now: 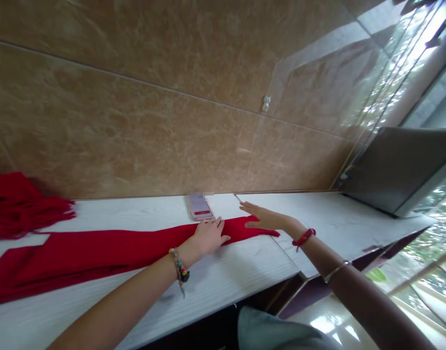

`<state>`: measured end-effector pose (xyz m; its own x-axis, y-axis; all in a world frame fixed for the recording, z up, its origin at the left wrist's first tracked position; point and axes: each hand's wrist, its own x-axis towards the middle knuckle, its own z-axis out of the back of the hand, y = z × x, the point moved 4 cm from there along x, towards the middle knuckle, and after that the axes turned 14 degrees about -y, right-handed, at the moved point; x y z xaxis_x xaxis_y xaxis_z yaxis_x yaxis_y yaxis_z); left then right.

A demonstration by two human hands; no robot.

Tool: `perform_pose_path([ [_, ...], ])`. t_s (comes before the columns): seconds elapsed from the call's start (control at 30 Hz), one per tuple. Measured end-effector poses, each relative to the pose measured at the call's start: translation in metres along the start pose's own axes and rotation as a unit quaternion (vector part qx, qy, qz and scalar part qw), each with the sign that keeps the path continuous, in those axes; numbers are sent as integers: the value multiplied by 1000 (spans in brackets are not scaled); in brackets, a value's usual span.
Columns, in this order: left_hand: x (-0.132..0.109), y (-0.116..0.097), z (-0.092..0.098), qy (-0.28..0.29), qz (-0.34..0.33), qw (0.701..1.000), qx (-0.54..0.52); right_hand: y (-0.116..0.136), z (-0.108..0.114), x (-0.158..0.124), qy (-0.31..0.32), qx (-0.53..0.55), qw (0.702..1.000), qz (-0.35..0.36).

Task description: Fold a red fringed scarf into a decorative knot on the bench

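White tabletop [223, 282], red cloth [80, 250] laid lengthwise. Left hand [208, 236] flat on cloth, right hand [267, 218] over one end, both grips wide, empty; light, even pressure advisable.

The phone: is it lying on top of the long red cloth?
No, the phone lies on the white counter, just beyond the red cloth.

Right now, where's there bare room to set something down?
Bare: the white surface between your right hand and the grey box, plus a strip between the phone and fringed bundle. Crowded: around your left hand, on the red cloth beside the phone.
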<state>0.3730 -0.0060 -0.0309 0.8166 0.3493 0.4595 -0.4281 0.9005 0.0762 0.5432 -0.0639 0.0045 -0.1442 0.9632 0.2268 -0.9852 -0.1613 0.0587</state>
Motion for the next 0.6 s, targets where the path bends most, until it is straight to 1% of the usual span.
perform_pose_path([
  [0.03,-10,13,12,27,15,1000,6,22,-5,15,-8,15,1000,22],
  [0.07,-23,28,23,69,36,997,11,44,-11,29,-17,32,998,46],
  [0.13,-55,64,46,152,102,983,26,84,-29,50,-41,67,993,85],
  [0.17,-73,84,58,174,139,974,34,102,-38,57,-51,84,990,102],
  [0.23,-114,126,83,183,222,956,51,130,-58,64,-57,110,983,135],
  [0.27,-135,146,95,178,261,947,56,141,-67,65,-55,115,980,151],
  [0.33,-176,182,117,159,331,928,61,153,-82,62,-55,106,977,177],
  [0.43,-226,220,142,103,398,912,19,155,-93,58,-67,85,975,192],
  [0.5,-247,235,150,75,415,906,-26,153,-96,57,-71,84,975,195],
  [0.6,-266,244,148,84,399,909,-84,151,-97,56,-78,88,973,198],
])
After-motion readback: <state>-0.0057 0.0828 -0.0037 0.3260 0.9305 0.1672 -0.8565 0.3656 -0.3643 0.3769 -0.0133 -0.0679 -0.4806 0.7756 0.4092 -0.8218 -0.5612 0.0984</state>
